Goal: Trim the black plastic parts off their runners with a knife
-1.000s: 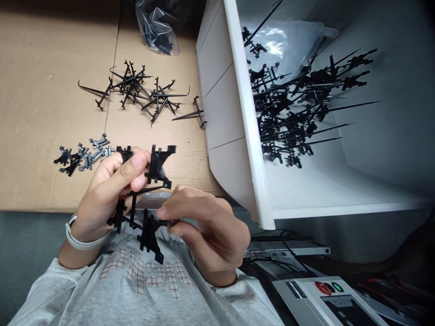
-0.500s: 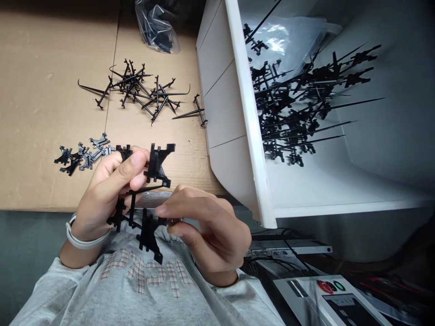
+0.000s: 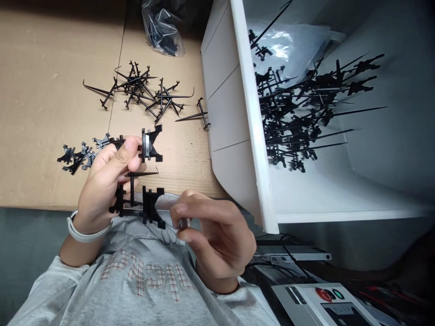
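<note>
My left hand (image 3: 113,174) is closed around a black plastic assembly (image 3: 132,190): a thin cross-shaped rod with notched, X-shaped end pieces. One end piece (image 3: 152,144) sticks out above the fingers, and another end piece (image 3: 152,206) hangs below on the right. My right hand (image 3: 214,235) is just right of the lower piece, apart from it. Thumb and forefinger pinch a small, clear or shiny piece (image 3: 184,223), too small to name. Left of my left hand lies a small pile of loose black end pieces (image 3: 76,156).
Thin black cross-shaped rods (image 3: 139,88) lie heaped on the cardboard-covered table (image 3: 50,81). A clear bag (image 3: 163,31) with black parts lies behind them. To the right, a white bin (image 3: 260,181) holds many black assemblies (image 3: 299,113). A control box (image 3: 316,303) with red and green buttons stands at lower right.
My right hand has drawn away from the lower end piece, moving slightly right. My left hand has raised and turned the black assembly a little. The view has shifted slightly.
</note>
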The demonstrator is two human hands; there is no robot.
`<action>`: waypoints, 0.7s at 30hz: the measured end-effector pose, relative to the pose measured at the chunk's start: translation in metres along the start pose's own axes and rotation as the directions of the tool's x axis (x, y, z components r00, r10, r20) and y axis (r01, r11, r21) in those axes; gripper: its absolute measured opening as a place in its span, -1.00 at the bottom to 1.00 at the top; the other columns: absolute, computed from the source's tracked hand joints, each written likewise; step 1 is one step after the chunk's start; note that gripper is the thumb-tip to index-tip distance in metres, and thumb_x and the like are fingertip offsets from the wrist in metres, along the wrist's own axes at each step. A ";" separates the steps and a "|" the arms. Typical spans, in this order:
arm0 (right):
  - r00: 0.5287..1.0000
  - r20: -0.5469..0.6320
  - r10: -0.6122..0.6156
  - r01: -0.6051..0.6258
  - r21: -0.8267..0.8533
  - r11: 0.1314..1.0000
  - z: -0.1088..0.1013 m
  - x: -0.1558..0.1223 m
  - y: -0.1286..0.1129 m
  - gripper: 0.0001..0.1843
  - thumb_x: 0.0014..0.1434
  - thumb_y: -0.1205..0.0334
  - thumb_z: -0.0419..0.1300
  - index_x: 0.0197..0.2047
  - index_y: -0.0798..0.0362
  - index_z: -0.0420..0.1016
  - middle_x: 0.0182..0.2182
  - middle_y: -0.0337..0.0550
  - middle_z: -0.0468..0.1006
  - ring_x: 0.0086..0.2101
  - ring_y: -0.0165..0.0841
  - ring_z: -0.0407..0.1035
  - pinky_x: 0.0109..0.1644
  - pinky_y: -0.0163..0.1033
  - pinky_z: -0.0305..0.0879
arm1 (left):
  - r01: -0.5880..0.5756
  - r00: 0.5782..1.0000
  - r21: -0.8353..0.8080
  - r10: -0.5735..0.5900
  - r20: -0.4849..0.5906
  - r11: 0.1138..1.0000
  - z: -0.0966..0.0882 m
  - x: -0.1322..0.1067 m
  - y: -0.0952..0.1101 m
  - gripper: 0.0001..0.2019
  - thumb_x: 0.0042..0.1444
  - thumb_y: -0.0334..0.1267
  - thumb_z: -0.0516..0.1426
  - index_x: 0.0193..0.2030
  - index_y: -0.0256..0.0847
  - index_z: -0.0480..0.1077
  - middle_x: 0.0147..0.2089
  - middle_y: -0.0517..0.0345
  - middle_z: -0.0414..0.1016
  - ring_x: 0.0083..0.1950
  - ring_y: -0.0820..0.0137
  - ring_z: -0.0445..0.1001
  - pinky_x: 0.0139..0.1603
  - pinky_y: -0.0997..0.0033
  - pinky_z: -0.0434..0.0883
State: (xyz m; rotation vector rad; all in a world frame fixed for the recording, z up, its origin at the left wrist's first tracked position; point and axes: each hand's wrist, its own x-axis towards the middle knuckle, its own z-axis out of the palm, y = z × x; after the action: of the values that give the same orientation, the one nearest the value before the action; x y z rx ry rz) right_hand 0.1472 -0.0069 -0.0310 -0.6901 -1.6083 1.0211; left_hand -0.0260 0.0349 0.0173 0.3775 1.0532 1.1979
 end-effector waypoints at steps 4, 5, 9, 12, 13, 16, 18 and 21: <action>0.997 0.031 -0.077 0.074 0.098 0.992 0.001 0.001 0.003 -0.50 0.37 0.32 0.29 0.35 -0.06 0.47 -0.18 -0.10 0.73 -0.39 -0.30 0.57 -0.32 -0.19 0.57 | 0.018 1.000 -0.039 -0.018 -0.004 0.999 0.001 0.005 -0.001 -0.53 -0.28 -0.13 0.64 -0.51 -0.27 0.47 -0.63 0.47 0.17 -0.71 0.71 0.02 -0.79 0.81 0.09; 0.996 0.044 -0.074 0.070 0.103 0.992 0.002 0.003 0.004 -0.49 0.36 0.33 0.30 0.34 -0.06 0.48 -0.21 -0.11 0.72 -0.39 -0.30 0.57 -0.33 -0.19 0.57 | 0.017 1.000 -0.046 -0.017 -0.002 0.999 0.001 0.005 -0.001 -0.53 -0.28 -0.14 0.65 -0.50 -0.27 0.48 -0.63 0.47 0.18 -0.71 0.71 0.03 -0.79 0.81 0.09; 0.993 0.052 -0.103 0.095 0.145 0.985 0.004 0.007 0.008 -0.55 0.38 0.29 0.30 0.31 0.01 0.52 -0.25 -0.10 0.72 -0.40 -0.32 0.56 -0.34 -0.21 0.54 | 0.024 1.000 -0.055 -0.023 0.017 0.998 -0.001 0.003 0.000 -0.57 -0.23 -0.16 0.63 -0.49 -0.28 0.50 -0.62 0.45 0.21 -0.70 0.72 0.03 -0.78 0.81 0.06; 0.994 0.051 -0.101 0.094 0.126 0.988 0.004 0.008 0.007 -0.57 0.40 0.29 0.28 0.30 0.03 0.53 -0.24 -0.09 0.73 -0.42 -0.34 0.54 -0.37 -0.22 0.51 | 0.034 0.999 -0.053 -0.033 0.018 0.998 -0.003 0.004 0.000 -0.52 -0.29 -0.11 0.65 -0.53 -0.26 0.46 -0.64 0.47 0.14 -0.72 0.72 0.02 -0.79 0.79 -0.01; 0.994 0.050 -0.095 0.088 0.118 0.989 0.004 0.008 0.007 -0.58 0.40 0.30 0.28 0.29 0.02 0.54 -0.25 -0.11 0.73 -0.43 -0.34 0.53 -0.38 -0.23 0.49 | 0.030 0.999 -0.053 -0.030 0.013 0.998 -0.003 0.004 0.000 -0.52 -0.29 -0.12 0.64 -0.52 -0.26 0.45 -0.65 0.47 0.13 -0.73 0.72 0.02 -0.80 0.78 -0.04; 0.997 0.030 -0.072 0.069 0.103 0.992 0.005 0.005 0.005 -0.63 0.40 0.30 0.28 0.25 -0.03 0.57 -0.25 -0.12 0.73 -0.43 -0.35 0.51 -0.38 -0.22 0.47 | 0.026 1.000 -0.056 -0.027 -0.012 0.998 -0.001 0.006 -0.002 -0.62 -0.06 -0.19 0.57 -0.47 -0.24 0.46 -0.63 0.47 0.12 -0.72 0.71 0.02 -0.79 0.77 -0.07; 0.999 -0.044 -0.030 0.033 0.073 0.997 0.007 0.002 0.003 -0.66 0.42 0.26 0.28 0.22 -0.07 0.59 -0.22 -0.12 0.73 -0.43 -0.35 0.49 -0.38 -0.21 0.47 | 0.045 0.998 -0.081 -0.049 -0.046 0.996 0.003 0.006 -0.003 -0.64 0.12 -0.20 0.48 -0.47 -0.23 0.41 -0.60 0.45 0.15 -0.71 0.71 0.01 -0.78 0.75 -0.05; 0.959 -0.273 0.079 -0.083 -0.004 0.997 0.011 0.003 0.000 -0.67 0.43 0.20 0.28 0.23 -0.13 0.55 -0.28 -0.19 0.68 -0.47 -0.39 0.42 -0.47 -0.26 0.39 | 0.042 0.981 -0.163 -0.071 -0.180 0.986 0.011 0.006 -0.007 -0.63 0.35 -0.14 0.32 -0.43 -0.23 0.37 -0.52 0.36 0.33 -0.70 0.70 0.06 -0.74 0.71 0.10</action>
State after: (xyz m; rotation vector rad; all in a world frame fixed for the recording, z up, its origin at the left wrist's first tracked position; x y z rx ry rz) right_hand 0.1362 -0.0073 -0.0304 -0.8736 -1.3588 0.9282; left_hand -0.0128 0.0407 0.0155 0.1126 1.1120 1.2734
